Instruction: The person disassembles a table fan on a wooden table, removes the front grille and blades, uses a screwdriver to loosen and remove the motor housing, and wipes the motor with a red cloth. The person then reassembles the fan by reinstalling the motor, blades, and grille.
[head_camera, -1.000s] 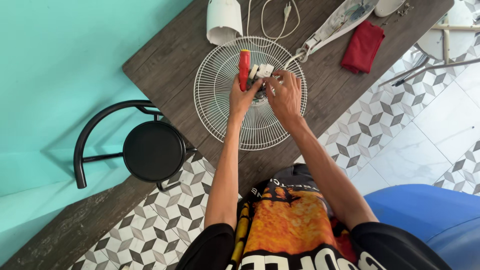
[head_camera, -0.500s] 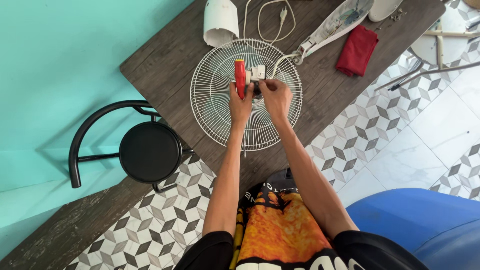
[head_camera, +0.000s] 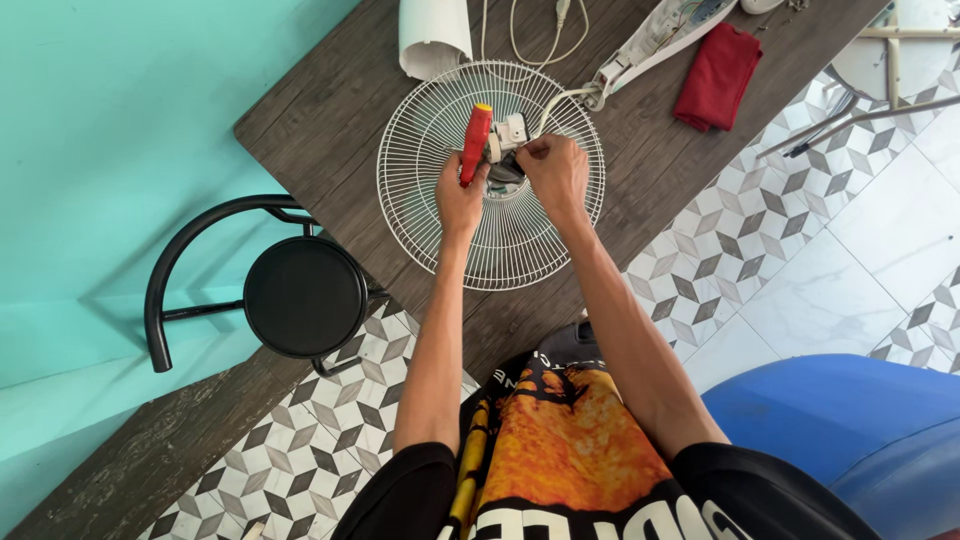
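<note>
The left hand (head_camera: 458, 200) has its grip closed round a red-handled screwdriver with a yellow cap (head_camera: 474, 143), long axis running away from the person. Just right of it, the right hand (head_camera: 555, 172) pinches the small white switch block (head_camera: 510, 131) at the hub of the round white wire fan guard (head_camera: 430, 150), lying flat on the dark wooden bench (head_camera: 320, 130). A folded red cloth (head_camera: 716, 76) lies well apart.

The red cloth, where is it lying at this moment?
In the head view, the red cloth lies on the dark wooden table, at the upper right, beside the white fan housing and to the right of the wire fan guard.
</note>
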